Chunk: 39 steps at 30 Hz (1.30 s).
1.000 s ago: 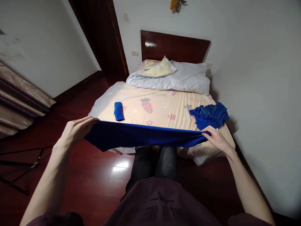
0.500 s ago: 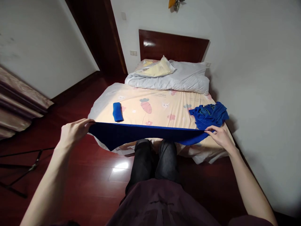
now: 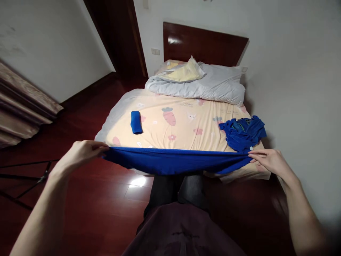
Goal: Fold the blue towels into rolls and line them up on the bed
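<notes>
A wide, thin blue cloth (image 3: 170,161) is held stretched by the six o'clock edge of the peach carrot-print sheet (image 3: 157,124), its long side running nine to three. Each end is pinched in closed fingers, by left hand (image 3: 81,155) and right hand (image 3: 274,163), equally near.

White walls (image 3: 295,71), smudged at left. Glossy dark-red plank floor (image 3: 90,220), one bright light reflection (image 3: 138,181). Rectangular polished reddish-brown wooden headboard (image 3: 205,42), far wall. Peach carrot-printed bed sheet (image 3: 183,131); folded pale-grey quilt (image 3: 221,85) at its head. Tall dark-brown door-like panel (image 3: 114,35), left of headboard. Shiny beige-and-purple striped curtain (image 3: 22,110), far left. Thin black stand (image 3: 23,176), lower left.
</notes>
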### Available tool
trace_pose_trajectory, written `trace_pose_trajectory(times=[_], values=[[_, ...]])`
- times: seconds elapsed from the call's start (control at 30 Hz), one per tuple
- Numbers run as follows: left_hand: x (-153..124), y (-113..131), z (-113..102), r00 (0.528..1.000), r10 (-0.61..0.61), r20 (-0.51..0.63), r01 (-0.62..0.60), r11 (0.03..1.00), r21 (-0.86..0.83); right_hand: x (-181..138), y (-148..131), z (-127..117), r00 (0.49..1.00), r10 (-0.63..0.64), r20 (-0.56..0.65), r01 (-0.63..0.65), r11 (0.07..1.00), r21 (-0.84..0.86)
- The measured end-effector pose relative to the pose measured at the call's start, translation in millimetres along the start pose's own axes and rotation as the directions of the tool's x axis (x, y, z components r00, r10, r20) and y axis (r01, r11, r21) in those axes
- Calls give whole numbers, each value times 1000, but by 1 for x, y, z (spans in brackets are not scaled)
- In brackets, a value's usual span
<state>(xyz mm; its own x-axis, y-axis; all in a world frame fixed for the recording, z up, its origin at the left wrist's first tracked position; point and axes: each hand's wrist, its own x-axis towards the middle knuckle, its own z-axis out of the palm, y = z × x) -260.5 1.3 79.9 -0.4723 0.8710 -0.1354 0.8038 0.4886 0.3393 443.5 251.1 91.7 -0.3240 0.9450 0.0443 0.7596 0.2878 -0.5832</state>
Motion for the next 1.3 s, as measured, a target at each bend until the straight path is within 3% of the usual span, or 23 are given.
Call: trace_pose_trajectory(times=[0.13,0.3,0.43,0.57,0.67,0.77,0.83,0.9,0.97,1.07,1.2,1.3], values=[[51,2,16,991,109,79,-107,994,-26,37,18,8,994,73,82,-86,983,165],[123,16,45,980,135,148,-123,989,-86,108,36,34,995,50,81,-64,983,170],[176,37,59,992,120,39,-118,991,-57,166,35,54,1000,18,10,-18,996,83],[222,57,58,984,73,-163,-96,986,-139,216,32,64,979,-13,-205,17,1000,20],[245,67,51,922,55,-384,-145,967,-208,239,31,67,920,-54,-388,61,998,7],[255,72,48,801,95,-591,-253,948,-192,243,28,71,843,-131,-522,155,988,3],[255,72,54,739,144,-658,-319,935,-154,237,26,78,806,-165,-568,202,979,2],[251,67,67,716,196,-670,-363,925,-117,228,27,88,790,-178,-587,222,975,3],[246,58,90,729,239,-642,-385,918,-96,217,36,104,793,-179,-583,229,973,13],[241,38,136,795,291,-533,-390,917,-80,202,63,139,835,-151,-530,212,976,56],[234,9,205,930,266,-252,-283,959,-32,179,111,199,915,-40,-402,78,994,78],[224,-4,249,980,191,-56,-189,981,43,158,139,243,963,52,-265,-38,997,60]])
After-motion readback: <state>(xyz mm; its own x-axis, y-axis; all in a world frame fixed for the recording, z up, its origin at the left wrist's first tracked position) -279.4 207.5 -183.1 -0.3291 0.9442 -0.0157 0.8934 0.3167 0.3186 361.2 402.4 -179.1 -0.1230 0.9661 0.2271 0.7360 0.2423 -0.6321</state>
